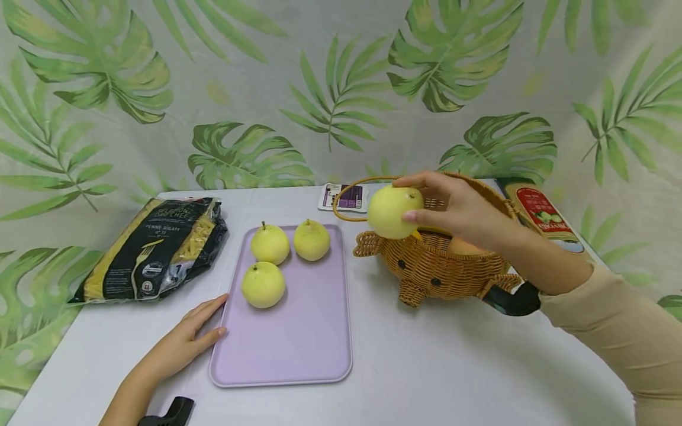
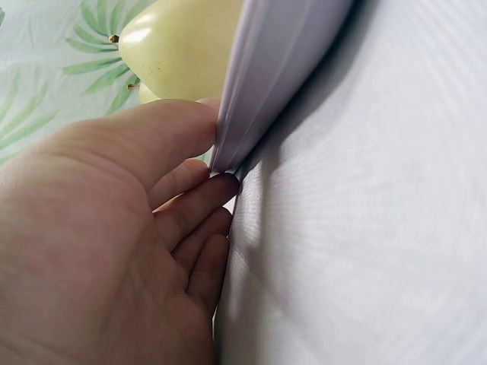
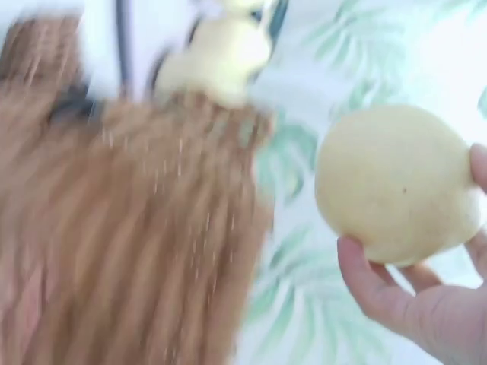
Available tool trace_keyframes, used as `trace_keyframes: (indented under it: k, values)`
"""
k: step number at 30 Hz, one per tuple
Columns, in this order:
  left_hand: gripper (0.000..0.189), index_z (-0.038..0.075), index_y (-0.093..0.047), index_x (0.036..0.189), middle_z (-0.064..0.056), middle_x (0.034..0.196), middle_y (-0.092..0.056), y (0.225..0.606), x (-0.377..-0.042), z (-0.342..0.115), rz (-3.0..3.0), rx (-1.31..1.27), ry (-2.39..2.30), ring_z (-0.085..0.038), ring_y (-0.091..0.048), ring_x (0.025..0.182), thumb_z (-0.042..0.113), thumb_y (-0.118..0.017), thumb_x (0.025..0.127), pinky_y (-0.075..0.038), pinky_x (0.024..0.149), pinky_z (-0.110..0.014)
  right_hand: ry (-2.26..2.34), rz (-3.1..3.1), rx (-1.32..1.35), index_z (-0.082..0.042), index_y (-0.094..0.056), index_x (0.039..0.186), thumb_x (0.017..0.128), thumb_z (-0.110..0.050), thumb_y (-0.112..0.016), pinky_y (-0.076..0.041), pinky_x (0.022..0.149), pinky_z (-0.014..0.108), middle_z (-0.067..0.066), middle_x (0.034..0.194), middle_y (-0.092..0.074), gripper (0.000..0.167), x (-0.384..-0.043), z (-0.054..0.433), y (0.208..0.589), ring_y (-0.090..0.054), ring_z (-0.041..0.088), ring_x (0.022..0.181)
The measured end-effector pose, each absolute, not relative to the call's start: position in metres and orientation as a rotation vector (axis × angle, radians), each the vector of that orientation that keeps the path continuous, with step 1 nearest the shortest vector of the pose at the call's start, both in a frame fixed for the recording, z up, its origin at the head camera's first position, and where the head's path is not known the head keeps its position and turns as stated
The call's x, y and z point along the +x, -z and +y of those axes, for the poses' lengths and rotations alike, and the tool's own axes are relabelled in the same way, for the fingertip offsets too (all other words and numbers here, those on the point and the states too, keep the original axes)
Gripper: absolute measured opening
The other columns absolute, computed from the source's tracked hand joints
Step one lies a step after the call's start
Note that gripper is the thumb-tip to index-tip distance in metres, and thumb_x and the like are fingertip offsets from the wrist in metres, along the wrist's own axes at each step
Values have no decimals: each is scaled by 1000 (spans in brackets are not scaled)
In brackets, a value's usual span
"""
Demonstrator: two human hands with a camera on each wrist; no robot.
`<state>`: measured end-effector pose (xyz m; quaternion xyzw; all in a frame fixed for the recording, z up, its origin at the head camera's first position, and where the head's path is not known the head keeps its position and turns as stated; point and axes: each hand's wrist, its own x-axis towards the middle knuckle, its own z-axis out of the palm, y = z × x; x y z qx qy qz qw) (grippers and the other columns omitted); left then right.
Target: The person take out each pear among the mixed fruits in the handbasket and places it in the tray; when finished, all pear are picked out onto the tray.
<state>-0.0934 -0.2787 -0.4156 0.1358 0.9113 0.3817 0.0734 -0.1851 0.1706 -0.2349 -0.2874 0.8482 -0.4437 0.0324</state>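
My right hand [image 1: 453, 207] grips a round yellow-green pear [image 1: 395, 212] by its side, fingers on top and thumb in front, over the near left part of a pig-faced wicker basket [image 1: 447, 275]. In the right wrist view the pear [image 3: 399, 182] is between thumb and fingers, off to the side of the blurred basket [image 3: 144, 228]. My left hand [image 1: 178, 349] rests on the table, its thumb and fingertips touching the left edge of a lilac tray [image 1: 309, 337]. Three more pears stand on the tray: two at the back and a nearer pear [image 1: 263, 285] at the left.
A black bag of penne pasta [image 1: 160, 248] lies at the left. Behind the basket are a small white-and-purple packet [image 1: 345, 197] and a red-labelled package [image 1: 543, 213]. Inside the basket an orange-toned fruit [image 1: 463, 247] partly shows. The basket's handle [image 1: 341, 214] leans out leftward.
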Motion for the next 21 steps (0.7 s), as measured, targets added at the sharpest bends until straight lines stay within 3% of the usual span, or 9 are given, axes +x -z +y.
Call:
trace_keyframes:
  k: [4, 12, 21]
  values:
    - [61, 14, -30, 141, -17, 138, -31, 416, -93, -278, 2734, 415, -1153, -40, -21, 128, 31, -56, 89, -19, 97, -61, 1412, 2524, -941, -17, -52, 125, 83, -21, -66, -43, 86, 43, -1, 125, -48, 45, -174, 142, 250, -47, 21, 111]
    - [61, 14, -30, 141, -18, 139, -30, 415, -93, -277, 2745, 413, -1139, -40, -21, 127, 32, -56, 89, -19, 97, -62, 1444, 2414, -1060, -13, -50, 127, 84, -18, -65, -40, 93, 35, 1, 132, -44, 46, -173, 90, 306, -41, 18, 118]
    - [61, 14, -29, 142, -18, 139, -30, 416, -93, -279, 2757, 409, -1123, -40, -21, 127, 33, -55, 90, -19, 97, -62, 1410, 2483, -921, -11, -53, 123, 81, -17, -68, -42, 88, 33, 6, 123, -50, 45, -184, 54, 362, -44, 19, 111]
